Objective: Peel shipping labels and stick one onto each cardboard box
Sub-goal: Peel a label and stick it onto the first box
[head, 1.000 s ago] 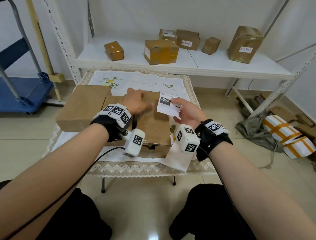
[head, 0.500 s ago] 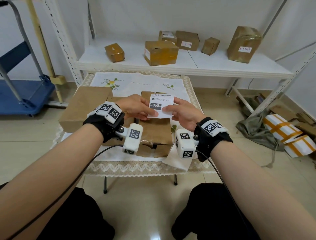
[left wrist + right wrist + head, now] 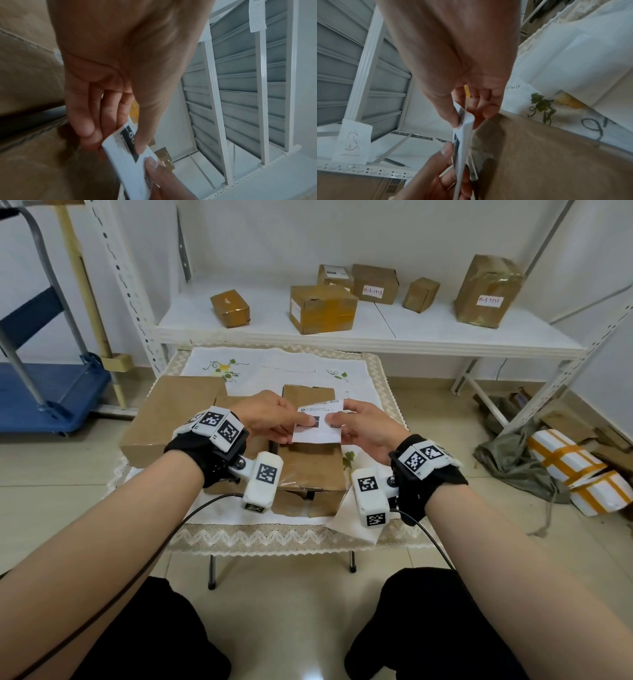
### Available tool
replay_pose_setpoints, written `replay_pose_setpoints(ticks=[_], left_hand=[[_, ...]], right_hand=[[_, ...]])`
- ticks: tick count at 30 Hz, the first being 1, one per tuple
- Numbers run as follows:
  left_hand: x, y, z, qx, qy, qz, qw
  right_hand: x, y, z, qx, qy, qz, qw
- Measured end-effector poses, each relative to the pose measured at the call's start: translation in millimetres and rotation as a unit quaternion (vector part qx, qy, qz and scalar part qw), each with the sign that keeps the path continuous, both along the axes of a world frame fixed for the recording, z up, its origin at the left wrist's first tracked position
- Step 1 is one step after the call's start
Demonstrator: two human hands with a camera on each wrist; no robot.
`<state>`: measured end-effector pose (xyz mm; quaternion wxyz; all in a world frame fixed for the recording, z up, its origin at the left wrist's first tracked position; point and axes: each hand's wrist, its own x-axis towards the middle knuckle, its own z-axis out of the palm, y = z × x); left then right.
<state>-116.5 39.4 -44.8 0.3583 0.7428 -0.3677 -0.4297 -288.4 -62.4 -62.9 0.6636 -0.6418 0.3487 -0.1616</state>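
A: Where is the shipping label?

B: In the middle of the head frame, held up between both hands just above the narrow cardboard box; whether it touches the box top I cannot tell.

A: And the grips?

B: The left hand pinches the label's left edge, thumb on the printed face and fingers behind; the right hand pinches the right edge the same way; in the right wrist view the paper curls at the thumb tip, the sheet seen edge-on.

A: What else is on the table?

B: A wider cardboard box sits left of centre, close beside the narrow one, both on the embroidered cloth; across the upper half of the frame a white shelf carries six more boxes, some already labelled; at the right edge, bundles wrapped in orange tape lie on the floor.
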Motion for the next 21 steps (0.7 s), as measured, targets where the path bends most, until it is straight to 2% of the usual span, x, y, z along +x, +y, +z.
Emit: replay_pose_setpoints(ticks=[6,13,21], left_hand=[[-2.7,-3.1,2.0,0.003,-0.027,0.035,0.999],[-1.8,-1.8,0.3,-0.015,0.011,0.049,0.999],[-4.7,-1.5,-4.8,-0.011,0.017,0.046,0.999]], right_hand=[[3.4,-0.6,-2.2,0.006,0.014,-0.008,1.0],[1.5,1.2,0.3,0.028,0.019,-0.035,0.999],[6.6,1.4,-3.8,-0.008,0.031,-0.078,0.996]])
